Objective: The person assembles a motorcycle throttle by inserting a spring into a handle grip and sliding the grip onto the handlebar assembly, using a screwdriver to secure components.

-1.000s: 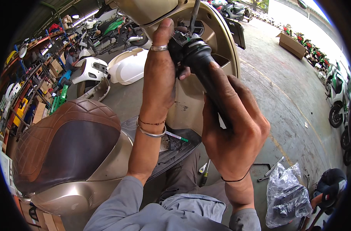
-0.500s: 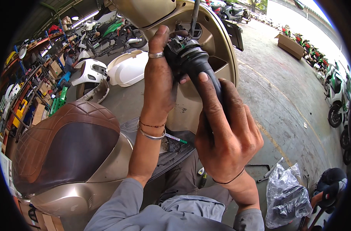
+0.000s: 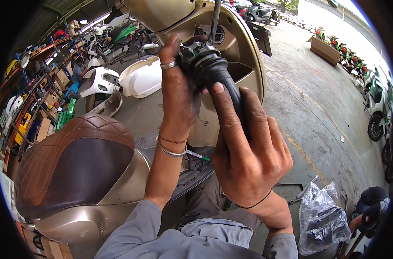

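A black rubber handlebar grip (image 3: 222,74) points toward me from a switch housing (image 3: 199,55) on a gold-beige scooter (image 3: 161,15). My left hand (image 3: 177,88), ringed on the thumb and dark with grime, closes around the housing from its left side; most of its fingers are hidden behind. The fingers of my right hand (image 3: 253,162) wrap the grip, with the index finger lying along its top. A black cable (image 3: 215,21) rises beyond the housing. Below my left wrist, a green-capped marker (image 3: 200,156) lies on the dark footboard (image 3: 190,183).
The scooter's brown quilted seat (image 3: 82,159) is at left. White body panels (image 3: 142,77) rest on the floor beyond it, near crowded shelves (image 3: 41,86). At right are a clear plastic bag (image 3: 321,220), a wrench (image 3: 303,190), a crouching person (image 3: 369,207) and parked scooters (image 3: 377,108).
Both hands and the grip have shifted slightly down and left in view. The right index fingertip still rests on the rubber; both holds are unchanged.
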A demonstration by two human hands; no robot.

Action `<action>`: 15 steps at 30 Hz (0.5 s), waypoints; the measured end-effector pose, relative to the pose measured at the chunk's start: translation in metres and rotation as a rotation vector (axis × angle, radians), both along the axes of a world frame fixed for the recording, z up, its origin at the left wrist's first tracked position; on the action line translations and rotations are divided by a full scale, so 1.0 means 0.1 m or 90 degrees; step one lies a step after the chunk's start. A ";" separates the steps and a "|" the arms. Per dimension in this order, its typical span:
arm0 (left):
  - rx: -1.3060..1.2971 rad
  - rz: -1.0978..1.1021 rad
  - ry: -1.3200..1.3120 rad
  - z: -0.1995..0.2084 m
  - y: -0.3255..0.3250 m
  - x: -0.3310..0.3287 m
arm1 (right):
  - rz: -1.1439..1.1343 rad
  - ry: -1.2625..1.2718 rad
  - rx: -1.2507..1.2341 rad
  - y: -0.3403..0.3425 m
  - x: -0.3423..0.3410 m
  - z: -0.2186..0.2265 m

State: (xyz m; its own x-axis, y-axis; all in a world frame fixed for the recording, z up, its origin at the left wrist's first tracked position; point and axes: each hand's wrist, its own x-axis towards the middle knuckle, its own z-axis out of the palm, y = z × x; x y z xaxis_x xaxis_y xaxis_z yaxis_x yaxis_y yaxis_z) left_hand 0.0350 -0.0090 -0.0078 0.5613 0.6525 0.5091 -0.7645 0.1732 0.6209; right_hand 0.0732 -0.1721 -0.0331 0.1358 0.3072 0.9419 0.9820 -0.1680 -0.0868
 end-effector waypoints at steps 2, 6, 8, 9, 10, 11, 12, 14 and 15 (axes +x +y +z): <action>-0.005 -0.001 -0.003 -0.01 0.00 0.00 | -0.001 0.000 -0.002 0.00 0.00 0.00; -0.099 -0.007 -0.024 0.03 -0.04 0.06 | 0.001 0.005 -0.009 0.00 -0.03 0.02; -0.128 -0.055 -0.027 0.01 0.01 0.06 | 0.004 0.006 -0.017 0.00 -0.06 0.04; -0.138 -0.079 -0.030 0.00 0.03 0.06 | 0.004 0.007 -0.019 0.00 -0.07 0.04; -0.148 -0.104 -0.033 -0.01 0.04 0.05 | -0.002 -0.003 -0.009 0.02 -0.07 0.05; -0.158 -0.128 -0.036 -0.01 0.05 0.05 | -0.006 -0.007 0.000 0.03 -0.08 0.05; -0.113 -0.128 -0.051 -0.02 0.01 0.04 | -0.010 -0.010 0.008 0.04 -0.08 0.04; -0.067 -0.129 -0.065 -0.03 0.01 0.05 | -0.033 -0.020 0.018 0.06 -0.09 0.02; -0.060 -0.150 -0.077 -0.06 0.04 0.07 | -0.043 -0.024 0.019 0.06 -0.10 0.02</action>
State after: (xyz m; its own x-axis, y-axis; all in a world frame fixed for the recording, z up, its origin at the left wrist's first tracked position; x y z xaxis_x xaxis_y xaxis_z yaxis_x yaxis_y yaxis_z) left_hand 0.0419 -0.0053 -0.0142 0.6413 0.5590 0.5256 -0.7645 0.4069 0.5000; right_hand 0.0632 -0.1662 -0.0309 0.1202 0.2705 0.9552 0.9711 -0.2319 -0.0566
